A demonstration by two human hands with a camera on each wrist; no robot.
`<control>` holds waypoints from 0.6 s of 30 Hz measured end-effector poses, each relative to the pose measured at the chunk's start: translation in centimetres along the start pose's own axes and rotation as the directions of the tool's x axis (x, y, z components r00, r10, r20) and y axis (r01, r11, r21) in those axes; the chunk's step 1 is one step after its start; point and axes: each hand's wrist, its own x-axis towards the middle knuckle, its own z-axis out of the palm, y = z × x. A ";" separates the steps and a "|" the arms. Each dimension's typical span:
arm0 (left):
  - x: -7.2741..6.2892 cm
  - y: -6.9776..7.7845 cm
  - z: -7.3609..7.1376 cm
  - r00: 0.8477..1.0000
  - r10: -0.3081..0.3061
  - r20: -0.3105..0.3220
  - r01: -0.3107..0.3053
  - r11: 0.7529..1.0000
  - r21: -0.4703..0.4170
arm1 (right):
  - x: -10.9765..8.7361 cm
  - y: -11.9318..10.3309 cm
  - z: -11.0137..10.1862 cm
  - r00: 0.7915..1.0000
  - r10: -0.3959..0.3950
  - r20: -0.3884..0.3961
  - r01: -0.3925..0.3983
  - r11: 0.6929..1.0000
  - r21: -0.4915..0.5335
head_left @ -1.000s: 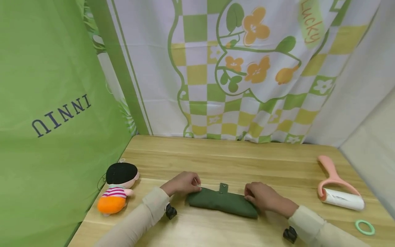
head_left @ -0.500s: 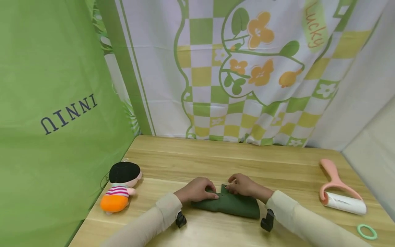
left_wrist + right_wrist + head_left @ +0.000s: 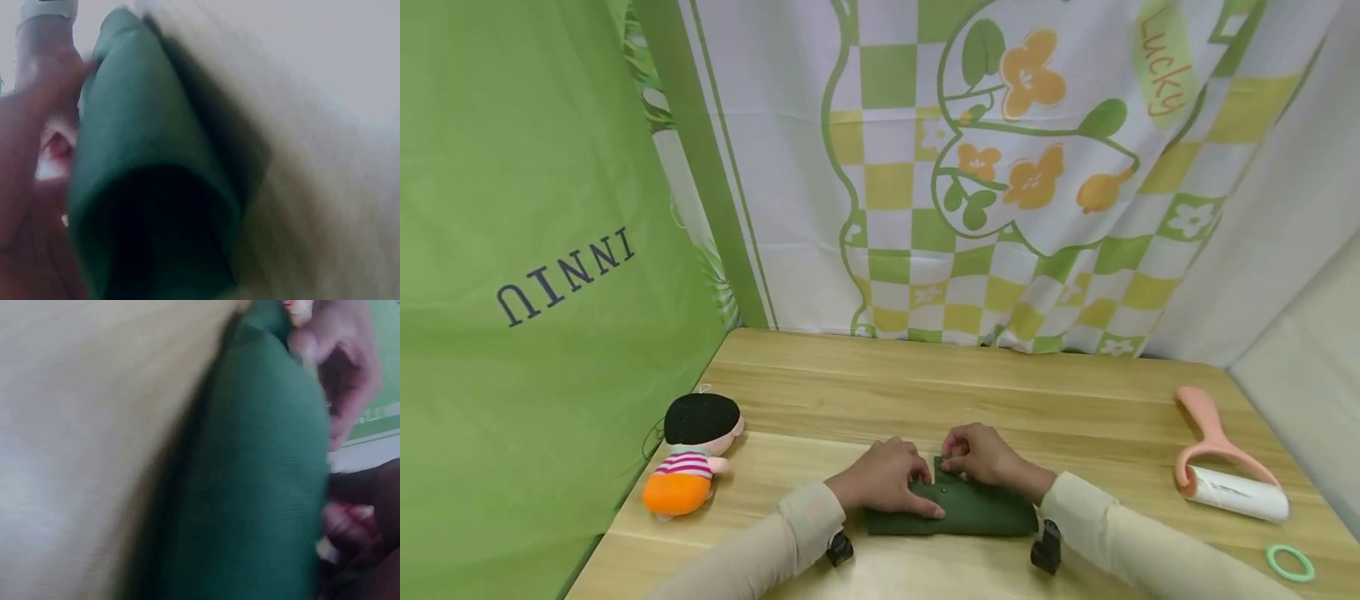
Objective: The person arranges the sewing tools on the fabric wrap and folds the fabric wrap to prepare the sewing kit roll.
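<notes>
A dark green fabric pouch, folded lengthwise, lies across the near part of the table. My left hand grips its left part, thumb on the near face and fingers at the far edge. With bent fingers and thumb, my right hand pinches the short snap strap at the pouch's middle; the fingers hide part of it. A small snap stud shows on the pouch just below. In the left wrist view the pouch shows a hollow open end. The right wrist view shows its rounded long side, blurred.
On the left of the wooden table lies a plush doll with an orange bottom. A pink-handled lint roller and a mint green ring lie on the right. Patterned curtains hang behind and at the left.
Both hands have moved inward from the pouch's ends to its middle. The right hand has taken hold of the snap strap. The pouch has rolled slightly, and its front face lies flatter.
</notes>
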 end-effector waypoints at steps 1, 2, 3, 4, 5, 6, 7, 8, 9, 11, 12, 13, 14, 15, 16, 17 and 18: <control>0.0 0.1 0.1 1.000 -0.006 -0.004 0.006 1.000 0.010 | -0.1 0.1 0.0 1.000 -0.029 -0.003 0.029 1.000 -0.005; -0.1 0.2 0.1 1.000 -0.012 -0.008 0.012 1.000 0.017 | -0.3 0.2 0.1 0.998 -0.057 -0.004 0.057 0.998 -0.008; -0.1 0.2 0.0 1.000 -0.017 -0.012 0.018 1.000 0.018 | -0.5 0.2 0.1 0.997 -0.082 -0.002 0.082 0.997 -0.005; 0.0 0.2 0.0 1.000 -0.025 -0.011 0.025 1.000 0.012 | -0.7 0.2 0.1 0.994 -0.108 -0.001 0.108 0.994 -0.010; 0.0 0.2 0.0 0.999 -0.034 -0.007 0.034 0.999 0.003 | -0.9 0.2 0.1 0.992 -0.127 0.005 0.127 0.992 -0.009; 0.0 0.2 -0.1 0.999 -0.040 -0.004 0.040 0.999 -0.004 | -1.0 0.1 0.0 0.989 -0.146 0.011 0.146 0.989 -0.013; 0.1 0.1 -0.2 0.999 -0.044 0.000 0.044 0.999 -0.011 | -1.2 0.0 0.0 0.986 -0.163 0.020 0.164 0.986 -0.021; 0.1 0.1 -0.3 0.999 -0.043 0.001 0.043 0.999 -0.017 | -1.3 -0.1 0.0 0.983 -0.180 0.030 0.181 0.983 -0.030; 0.2 0.0 -0.3 0.999 -0.041 0.003 0.041 0.999 -0.025 | -1.4 -0.2 -0.1 0.980 -0.195 0.039 0.197 0.980 -0.043; 0.3 -0.2 -0.3 0.999 -0.034 0.007 0.035 0.999 -0.037 | -1.7 -0.5 -0.2 0.974 -0.217 0.064 0.221 0.973 -0.071; 0.3 -0.2 -0.3 1.000 -0.029 0.007 0.029 0.999 -0.040 | -1.8 -0.7 -0.2 0.971 -0.227 0.078 0.234 0.969 -0.085; 0.4 -0.2 -0.3 1.000 -0.024 0.006 0.024 0.999 -0.041 | -1.9 -0.8 -0.2 0.967 -0.239 0.090 0.247 0.964 -0.098; 0.4 -0.3 -0.2 1.000 -0.019 0.004 0.020 0.999 -0.039 | -2.0 -0.9 -0.2 0.962 -0.253 0.100 0.263 0.958 -0.115; 0.4 -0.3 -0.2 1.000 -0.017 0.001 0.017 0.999 -0.039 | -2.2 -0.9 -0.1 0.956 -0.273 0.106 0.286 0.949 -0.135; 0.4 -0.3 -0.2 1.000 -0.014 -0.004 0.014 0.999 -0.034 | -2.3 -1.1 -0.1 0.951 -0.288 0.113 0.303 0.941 -0.152; 0.4 -0.3 -0.1 1.000 -0.014 -0.008 0.013 1.000 -0.028 | -2.4 -1.2 0.0 0.945 -0.306 0.118 0.323 0.931 -0.172; 0.4 -0.4 -0.1 1.000 -0.014 -0.012 0.014 1.000 -0.025 | -2.6 -1.3 0.1 0.940 -0.319 0.124 0.339 0.919 -0.202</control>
